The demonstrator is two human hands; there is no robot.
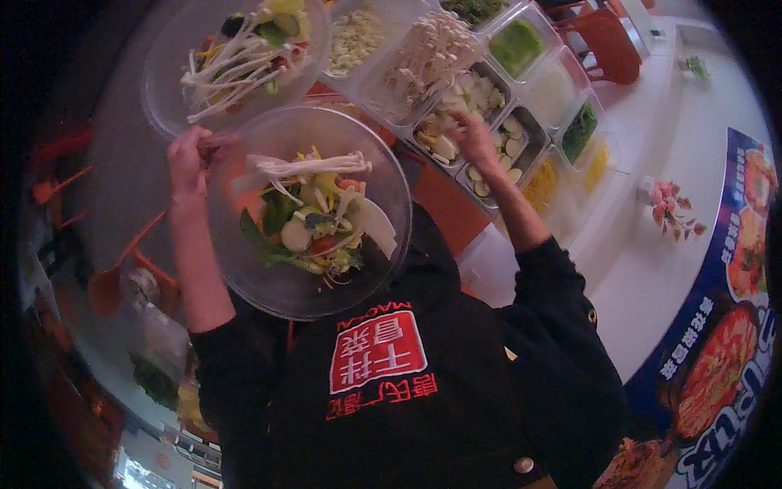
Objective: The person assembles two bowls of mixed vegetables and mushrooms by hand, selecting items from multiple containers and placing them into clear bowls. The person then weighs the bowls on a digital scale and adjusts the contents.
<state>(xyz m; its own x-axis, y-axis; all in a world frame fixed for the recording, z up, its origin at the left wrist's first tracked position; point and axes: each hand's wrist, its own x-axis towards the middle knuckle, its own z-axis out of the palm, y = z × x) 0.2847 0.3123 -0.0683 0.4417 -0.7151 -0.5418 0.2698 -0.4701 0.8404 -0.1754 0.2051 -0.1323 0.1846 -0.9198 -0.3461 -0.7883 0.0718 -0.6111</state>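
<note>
My left hand grips the left rim of a large clear bowl, which is held in front of my apron. Inside lie a bundle of enoki mushrooms, leafy greens, a pale flat slice and other cut vegetables. Over the metal food pans reaches my right hand, its fingertips at a pan of pale sliced vegetables. Whether those fingers pinch a piece cannot be made out. A second clear bowl beyond holds enoki and mixed vegetables.
Around my right hand are pans of white slices, cucumber-like rounds and yellow shreds. A clear container heaped with enoki stands beyond. Pink flowers sit on the white counter. Orange chairs are at left.
</note>
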